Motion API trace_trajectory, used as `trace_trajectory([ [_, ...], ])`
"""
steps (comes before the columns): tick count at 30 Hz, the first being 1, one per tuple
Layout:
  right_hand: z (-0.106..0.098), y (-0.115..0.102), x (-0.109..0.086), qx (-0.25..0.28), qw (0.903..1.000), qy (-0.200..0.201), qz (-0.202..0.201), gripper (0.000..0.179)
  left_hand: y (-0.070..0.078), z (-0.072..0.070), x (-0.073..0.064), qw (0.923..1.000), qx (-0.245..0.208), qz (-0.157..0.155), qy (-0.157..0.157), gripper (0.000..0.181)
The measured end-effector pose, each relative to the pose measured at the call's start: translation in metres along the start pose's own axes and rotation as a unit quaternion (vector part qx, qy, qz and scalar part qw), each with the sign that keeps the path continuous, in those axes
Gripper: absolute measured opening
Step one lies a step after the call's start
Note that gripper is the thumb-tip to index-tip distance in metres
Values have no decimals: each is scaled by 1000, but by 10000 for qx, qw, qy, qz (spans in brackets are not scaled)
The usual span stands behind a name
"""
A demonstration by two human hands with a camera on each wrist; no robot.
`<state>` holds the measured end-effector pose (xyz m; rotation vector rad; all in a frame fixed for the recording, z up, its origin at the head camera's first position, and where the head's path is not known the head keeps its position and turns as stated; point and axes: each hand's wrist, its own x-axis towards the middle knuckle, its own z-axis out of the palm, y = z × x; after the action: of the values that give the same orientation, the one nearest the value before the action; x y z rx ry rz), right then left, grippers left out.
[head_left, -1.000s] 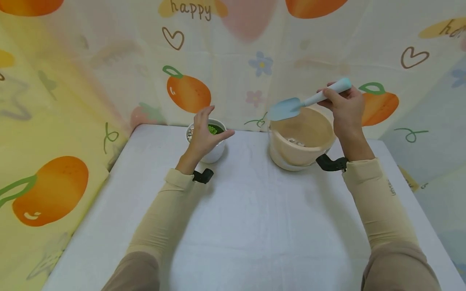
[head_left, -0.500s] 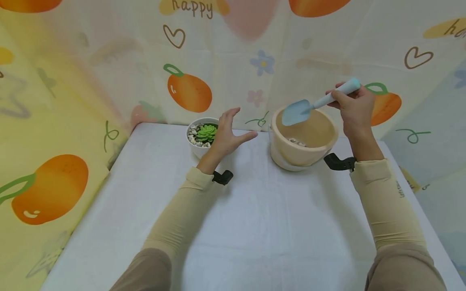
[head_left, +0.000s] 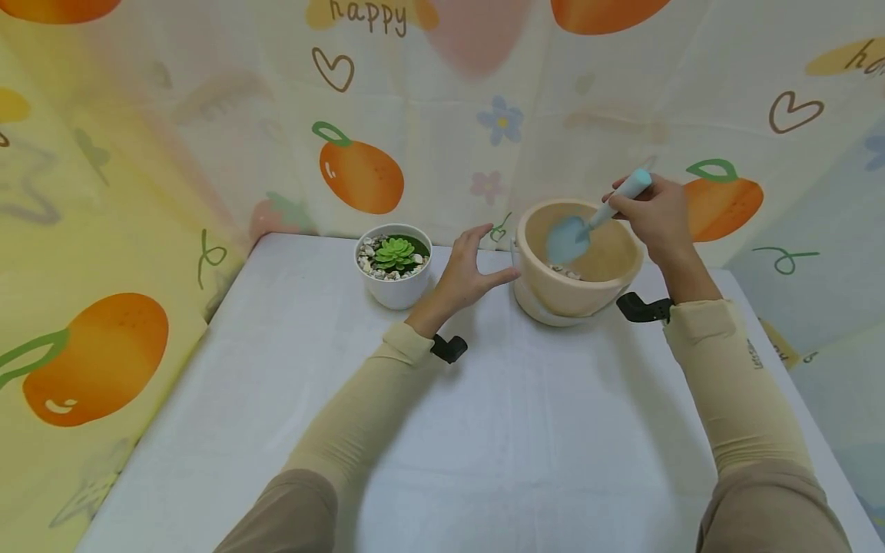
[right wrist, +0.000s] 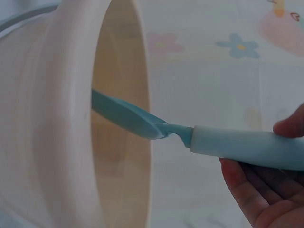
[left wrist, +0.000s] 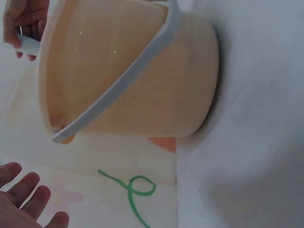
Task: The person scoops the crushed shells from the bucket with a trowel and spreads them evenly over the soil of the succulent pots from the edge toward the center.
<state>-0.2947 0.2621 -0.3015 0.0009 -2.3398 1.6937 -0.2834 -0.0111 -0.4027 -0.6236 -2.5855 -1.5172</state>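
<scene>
My right hand (head_left: 660,219) grips the pale handle of a light blue hand trowel (head_left: 568,240). The trowel's blade points down inside the mouth of a beige bucket (head_left: 567,296), above a few small pebbles (head_left: 563,271) at the bottom. In the right wrist view, the bucket rim hides the blade's tip. My left hand (head_left: 465,275) is at the bucket's left side, thumb and fingers spread, holding nothing. Its thumb tip overlaps the bucket wall in the head view; whether they touch I cannot tell. A grey carrying handle (left wrist: 118,85) hangs across the bucket's side in the left wrist view.
Left of my left hand stands a white pot (head_left: 394,293) with a green succulent (head_left: 396,253) and pebbles around it. A white cloth covers the table (head_left: 484,430). Printed fabric (head_left: 429,115) hangs behind the table's back edge.
My left hand has moved right, from in front of the succulent pot to beside the bucket. My right hand has tilted and lowered the trowel blade from above the rim into the bucket.
</scene>
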Motion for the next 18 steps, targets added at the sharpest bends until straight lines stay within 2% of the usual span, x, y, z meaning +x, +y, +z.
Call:
trace_trajectory([
  [3,1,3,1,-697,9970,-333,16,20,0,7,1,10000,-8,17,-35,90],
  [8,2,9,2,-1629,9829,-860,-31,30,2,17,4,10000,46,16,-71,90],
  [14,8,20,4,-2146,9723,-924,-15,24,4,28,8,9999,-16,22,-106,92],
  [18,13,29,5,-2196,9704,-1000,37,24,4,34,10,9999,8,50,-131,93],
])
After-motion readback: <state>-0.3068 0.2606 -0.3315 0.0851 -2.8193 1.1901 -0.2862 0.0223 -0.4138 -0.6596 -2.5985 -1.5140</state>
